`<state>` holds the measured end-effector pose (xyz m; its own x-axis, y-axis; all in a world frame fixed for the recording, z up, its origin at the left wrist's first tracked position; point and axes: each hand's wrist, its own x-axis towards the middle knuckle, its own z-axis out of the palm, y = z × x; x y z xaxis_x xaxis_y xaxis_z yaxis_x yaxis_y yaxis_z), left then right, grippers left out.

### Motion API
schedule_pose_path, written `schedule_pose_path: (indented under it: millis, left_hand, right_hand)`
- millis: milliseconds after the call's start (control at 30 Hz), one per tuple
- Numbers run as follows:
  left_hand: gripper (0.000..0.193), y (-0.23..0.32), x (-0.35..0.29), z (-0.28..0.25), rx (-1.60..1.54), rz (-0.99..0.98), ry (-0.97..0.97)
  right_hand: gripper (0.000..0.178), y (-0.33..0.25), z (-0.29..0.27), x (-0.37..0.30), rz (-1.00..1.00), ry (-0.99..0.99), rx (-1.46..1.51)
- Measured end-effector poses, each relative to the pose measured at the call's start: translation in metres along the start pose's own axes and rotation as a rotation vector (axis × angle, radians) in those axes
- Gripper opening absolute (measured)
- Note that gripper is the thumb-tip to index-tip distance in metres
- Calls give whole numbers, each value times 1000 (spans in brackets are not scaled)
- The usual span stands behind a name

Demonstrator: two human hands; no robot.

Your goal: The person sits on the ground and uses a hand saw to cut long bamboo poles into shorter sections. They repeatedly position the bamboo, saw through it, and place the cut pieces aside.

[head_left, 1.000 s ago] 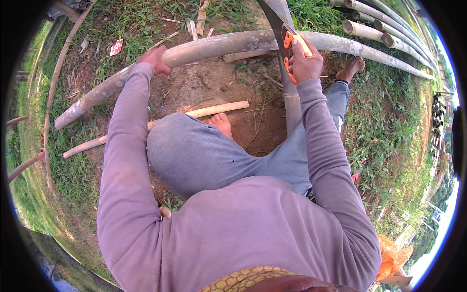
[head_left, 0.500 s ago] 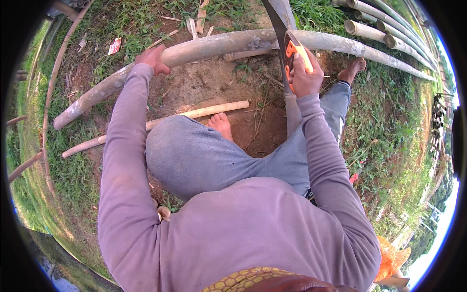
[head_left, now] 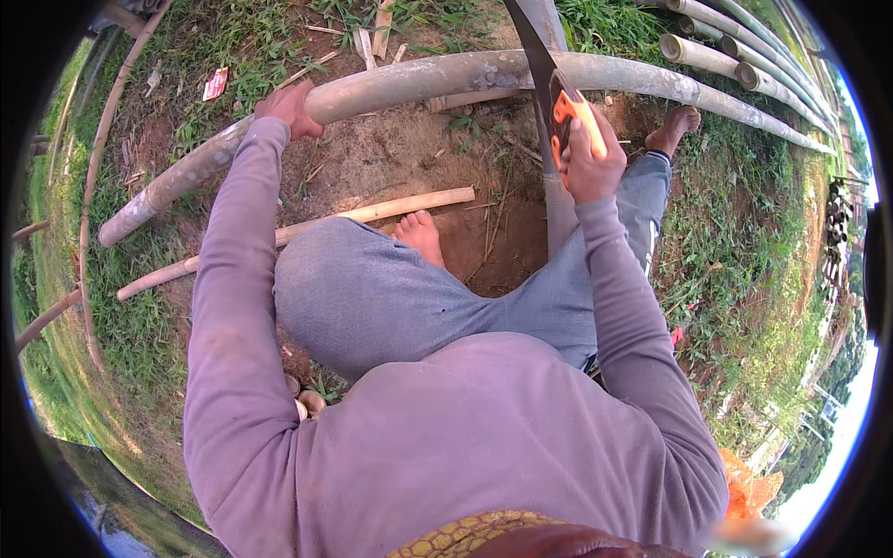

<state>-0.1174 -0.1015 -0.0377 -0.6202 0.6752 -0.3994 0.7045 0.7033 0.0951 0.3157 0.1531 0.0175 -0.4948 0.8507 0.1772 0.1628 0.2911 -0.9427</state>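
A long, thick bamboo pole [head_left: 409,86] runs across in front of me from the left to the far right. My left hand [head_left: 290,110] is closed over it left of the middle. In my right hand [head_left: 595,166] is the orange and black handle of a hand saw [head_left: 530,42]. Its dark blade crosses the pole and points away from me. Whether the teeth have bitten into the bamboo I cannot tell. Directly under the crossing is a greyish post or plank [head_left: 562,219], partly hidden by the saw and my leg.
A thinner split pole [head_left: 409,205] lies on the ground by my bare foot [head_left: 420,238]. Several bamboo poles [head_left: 712,56] are stacked at the far right. Wood offcuts [head_left: 381,33] lie beyond the pole. Near the lower right is an orange bag [head_left: 749,485].
My right hand has drawn the saw back toward me and slightly right. My left hand stays at the same place on the bamboo pole.
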Motion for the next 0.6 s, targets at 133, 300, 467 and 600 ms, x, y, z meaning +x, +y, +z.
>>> schedule_pose_path:
  millis: [133, 300, 467, 600]
  left_hand:
    - [80, 1, 3, -7, -29, 32, -18]
    - [71, -13, -15, -3, -63, 4, -18]
    - [69, -13, -17, -4, -69, 12, 39]
    - [69, 9, 3, -6, -59, 52, 31]
  right_hand:
    - [38, -15, 34, 43, 61, 27, 56]
    - [48, -58, -59, -128, 120, -40, -2]
    - [49, -39, -41, -101, 79, -52, 26]
    - [35, -4, 29, 56, -16, 27, 30]
